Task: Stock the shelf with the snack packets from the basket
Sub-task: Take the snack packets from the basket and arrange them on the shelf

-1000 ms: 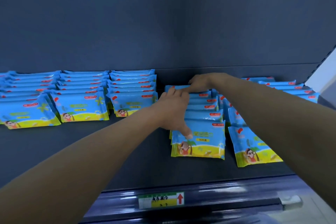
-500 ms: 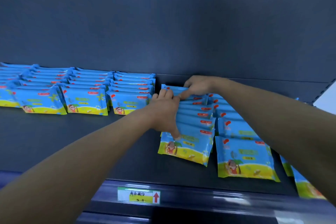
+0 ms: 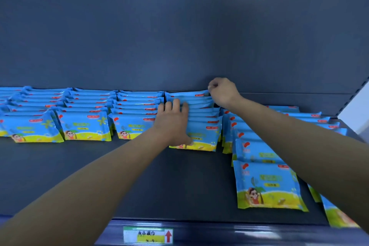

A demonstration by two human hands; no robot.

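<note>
dark shelf (image 3: 179, 185), largely stocked: left hand (image 3: 172, 124) flat on middle packet row (image 3: 201, 124), right hand (image 3: 223, 91) curled at its rear, grasp unclear; neighbouring row (image 3: 265, 183) unsquared.

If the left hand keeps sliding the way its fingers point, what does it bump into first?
Probably the rear packets of the row the left hand rests on; the right hand seems to pinch the rearmost packet. Behind them is the back wall. Depth is unclear.
</note>
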